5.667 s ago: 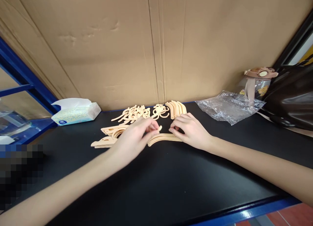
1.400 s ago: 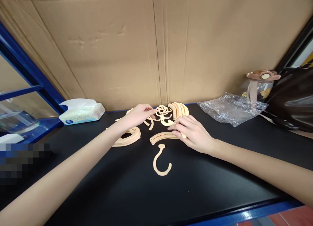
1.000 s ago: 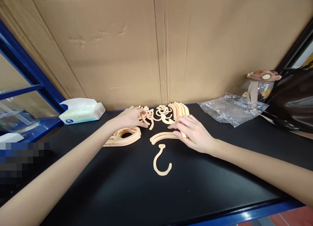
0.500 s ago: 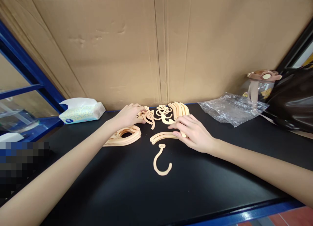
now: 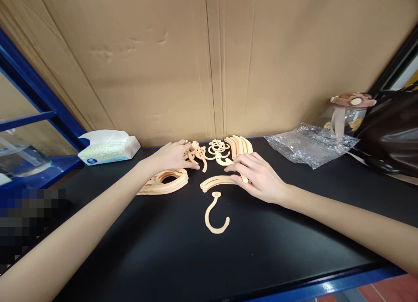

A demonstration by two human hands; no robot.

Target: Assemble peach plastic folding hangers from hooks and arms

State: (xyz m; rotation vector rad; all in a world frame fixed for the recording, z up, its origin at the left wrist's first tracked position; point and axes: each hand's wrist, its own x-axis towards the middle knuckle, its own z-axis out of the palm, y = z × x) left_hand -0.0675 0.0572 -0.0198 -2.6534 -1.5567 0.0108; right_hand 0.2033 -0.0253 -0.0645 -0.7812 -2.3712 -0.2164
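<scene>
My left hand [image 5: 176,156] reaches into a loose pile of small beige hanger parts [image 5: 198,151], its thumb stretched away from the bent fingers. Its fingertips are partly hidden among the parts. Just in front of that wrist lies a stack of curved beige hanger pieces [image 5: 168,187]. My right hand [image 5: 256,178] is closed around a beige hanger piece [image 5: 244,178], whose end pokes out beneath the fingers. Under that hand's thumb are curved hanger arms [image 5: 215,182], partly covered. Nearer to me, a single beige hanger hook [image 5: 208,217] lies flat.
More hooks [image 5: 218,148] and a row of curved arms [image 5: 240,146] lie at the back by the cardboard wall [image 5: 146,66]. A tissue pack [image 5: 109,149] is at left. Clear plastic wrap [image 5: 310,145], a bottle [image 5: 351,114] and a dark bag [image 5: 395,132] are at right.
My left thumb has moved out from the fingers, opening the grasp at the pile. My right hand stays almost still, and the single hook has not moved.
</scene>
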